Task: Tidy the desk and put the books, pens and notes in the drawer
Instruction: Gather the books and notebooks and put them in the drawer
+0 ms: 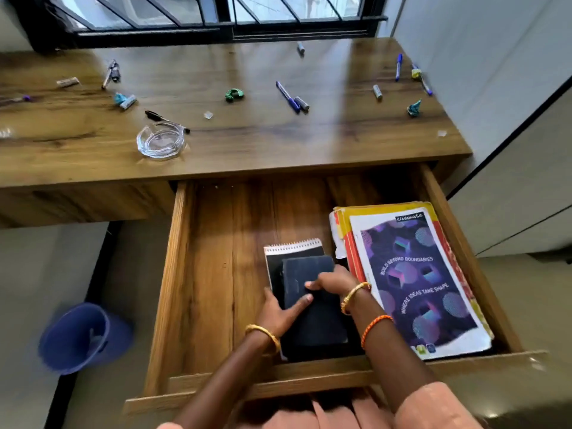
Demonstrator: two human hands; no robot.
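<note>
Small dark blue cloth-covered book [306, 278]: inside the open wooden drawer [213, 274], on top of a black book [322, 329], which lies over a white-edged spiral notepad [294, 246]. The stack sits near the drawer's front, left of a purple-covered exercise book [421, 283] on yellow and red folders [383, 209] at the drawer's right side.

Left hand [280, 311]: fingers fairly straight, thumb laid flat across the blue book's lower left part, palm at the stack's left edge. Pressing, not curled round it.
Right hand [331, 281]: fingers bent over the blue book's right edge, gripping it.
Gold bangles on both wrists; orange thread band on right forearm.

Brown wooden desk top [247, 144], behind the drawer: clear glass ashtray [161, 144] near the front edge, black pen [167, 120] just behind it. Blue pen [288, 96] and grey marker [301, 103] touching at mid-desk. Crumpled green paper [234, 95] left of them. Another blue pen [399, 67] far right. More pens and scraps scattered at left; blurred.

Blue plastic bin [83, 339] on floor, left of the drawer.
</note>
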